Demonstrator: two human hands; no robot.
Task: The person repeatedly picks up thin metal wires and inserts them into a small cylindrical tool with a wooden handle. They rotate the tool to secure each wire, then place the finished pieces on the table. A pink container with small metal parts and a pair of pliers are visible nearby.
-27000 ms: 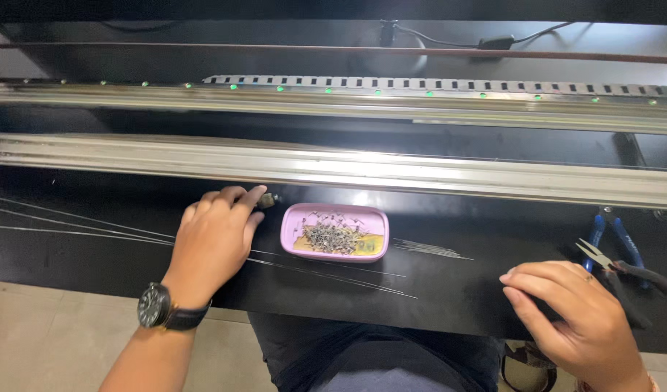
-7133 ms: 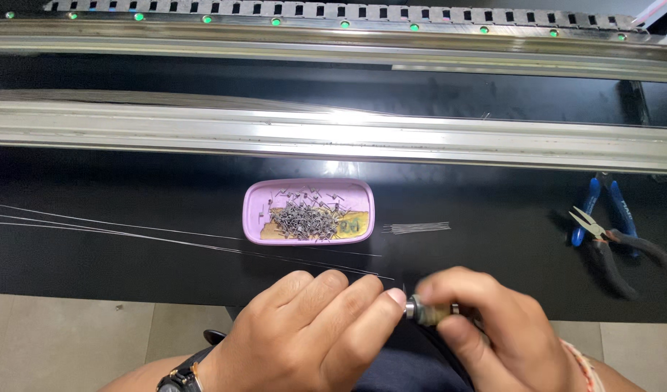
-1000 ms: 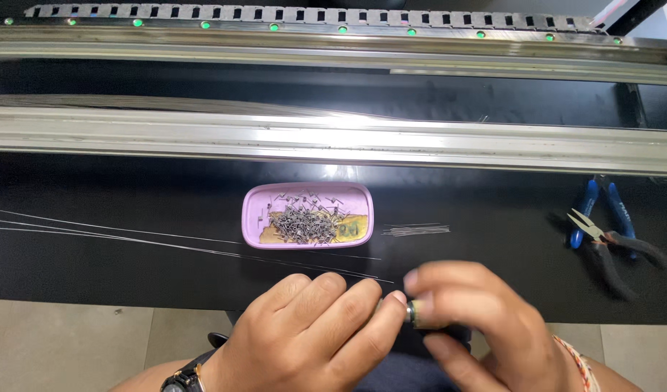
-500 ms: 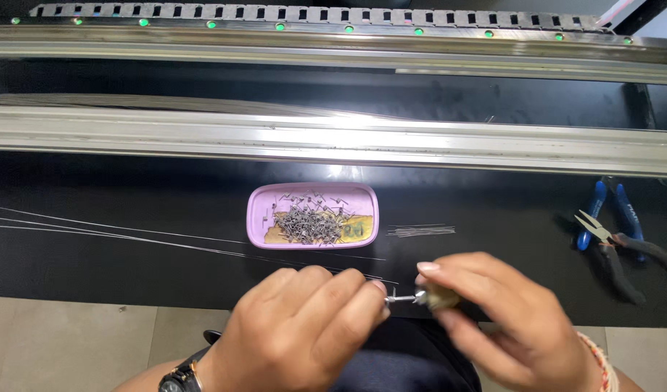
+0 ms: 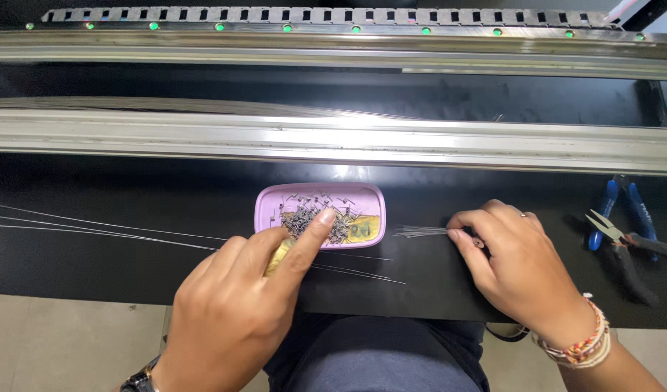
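Left hand (image 5: 239, 312) forefinger dips into the pink tray (image 5: 320, 215) of tiny metal bits (nothing pinched yet, go lightly); right hand (image 5: 518, 261) fingertips pinch the thin wire bundle (image 5: 420, 231), centre frame.

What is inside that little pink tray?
The pink tray holds a heap of tiny metal pieces and a yellow scrap. The left hand covers its near edge.
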